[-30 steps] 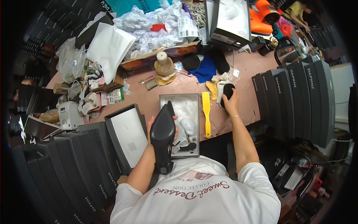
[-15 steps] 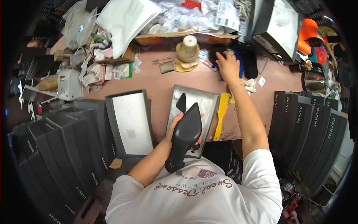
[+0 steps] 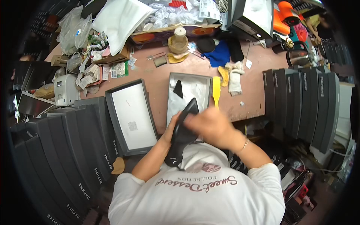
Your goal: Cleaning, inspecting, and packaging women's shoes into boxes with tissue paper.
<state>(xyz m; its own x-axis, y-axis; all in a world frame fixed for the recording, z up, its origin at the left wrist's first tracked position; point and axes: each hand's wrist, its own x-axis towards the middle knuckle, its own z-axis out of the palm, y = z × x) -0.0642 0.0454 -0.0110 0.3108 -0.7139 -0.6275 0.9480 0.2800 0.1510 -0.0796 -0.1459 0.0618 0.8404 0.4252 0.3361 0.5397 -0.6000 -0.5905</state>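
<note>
My left hand [image 3: 171, 125] is wrapped round a black pointed shoe [image 3: 180, 140], its toe pointing away from me, above the near end of an open grey shoebox [image 3: 204, 79]. At the shoe's right side is my right hand [image 3: 215, 129], smeared by motion. Its fingers are close to the upper front part of the shoe; whether they hold anything cannot be made out. Inside the box lie white tissue paper [image 3: 192, 90] and a second black shoe [image 3: 178, 89], only partly showing. A yellow flat-ended tool [image 3: 216, 90] rests along the box's right edge.
The box lid [image 3: 131, 116] lies left, white inside up. Stacked dark shoeboxes stand at left [image 3: 56, 150] and right [image 3: 294, 101]. Farther back are a blue cloth [image 3: 218, 55], a black round pad [image 3: 206, 45], a stained white cloth [image 3: 235, 80] and a jar [image 3: 178, 42].
My right hand has come back from the dark and blue things at the far side to the shoe. The shoe has turned from sole-up onto its side in my left hand.
</note>
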